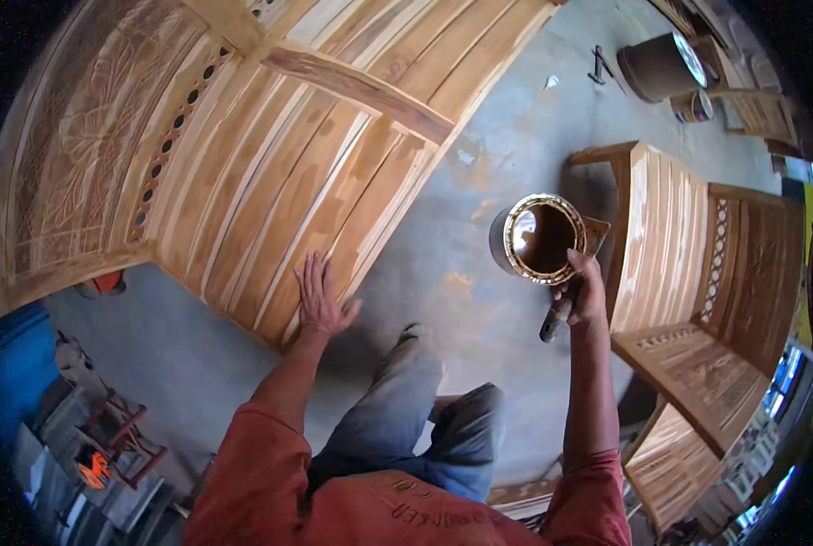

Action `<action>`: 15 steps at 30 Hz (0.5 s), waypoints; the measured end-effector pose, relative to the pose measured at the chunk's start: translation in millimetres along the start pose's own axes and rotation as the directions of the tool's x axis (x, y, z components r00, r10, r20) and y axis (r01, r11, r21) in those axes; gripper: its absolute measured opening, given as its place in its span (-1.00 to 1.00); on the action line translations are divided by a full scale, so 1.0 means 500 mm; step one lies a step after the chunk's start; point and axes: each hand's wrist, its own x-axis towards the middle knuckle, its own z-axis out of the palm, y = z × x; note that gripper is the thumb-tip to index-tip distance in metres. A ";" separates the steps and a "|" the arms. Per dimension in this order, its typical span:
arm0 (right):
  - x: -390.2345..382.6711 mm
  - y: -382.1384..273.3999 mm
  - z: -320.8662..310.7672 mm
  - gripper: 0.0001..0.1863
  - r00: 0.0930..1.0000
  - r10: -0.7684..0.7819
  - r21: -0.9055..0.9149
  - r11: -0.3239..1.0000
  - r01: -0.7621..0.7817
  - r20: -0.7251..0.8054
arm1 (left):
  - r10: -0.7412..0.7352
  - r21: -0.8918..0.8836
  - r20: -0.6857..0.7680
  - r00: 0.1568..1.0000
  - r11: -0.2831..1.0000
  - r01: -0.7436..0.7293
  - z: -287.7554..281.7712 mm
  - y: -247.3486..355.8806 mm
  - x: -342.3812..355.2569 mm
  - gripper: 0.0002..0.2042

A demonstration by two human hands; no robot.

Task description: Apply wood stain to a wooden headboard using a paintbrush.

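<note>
My left hand (319, 296) lies with its fingers spread on the slatted seat of a large wooden bench (283, 196), near its edge. Darker, wet-looking patches mark some of the slats. In my right hand (587, 289) is a round metal can (501, 241), gripped at the rim with the thumb on top. Glossy brown liquid (552, 238) shows inside, and drips coat the rim. The same hand also holds a flat-ended tool with a dark handle (555, 322), its wide brown end beside the can; whether it is a brush or a scraper I cannot tell.
On the right stands a second slatted wooden seat (666, 227) with a carved back. A dark drum (652, 68), a small bucket (693, 107) and a hammer-like tool (597, 65) are on the grey floor at the far right. Stacked boards (133, 510) lie at lower left.
</note>
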 end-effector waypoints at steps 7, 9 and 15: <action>0.041 -0.107 0.050 -0.75 1.000 -0.019 -0.011 1.000 0.019 -0.013 | -0.014 -0.021 -0.030 0.999 1.000 0.014 -0.020 0.010 0.011 -0.16; 0.070 -0.109 0.051 -0.74 1.000 -0.025 0.005 1.000 0.025 0.001 | -0.014 -0.012 -0.055 0.998 1.000 0.013 -0.017 0.013 0.017 -0.16; 0.157 -0.036 0.037 -0.74 0.965 0.033 -0.249 0.968 0.034 0.260 | 0.065 0.046 -0.104 0.992 0.997 -0.060 -0.007 0.011 0.012 -0.22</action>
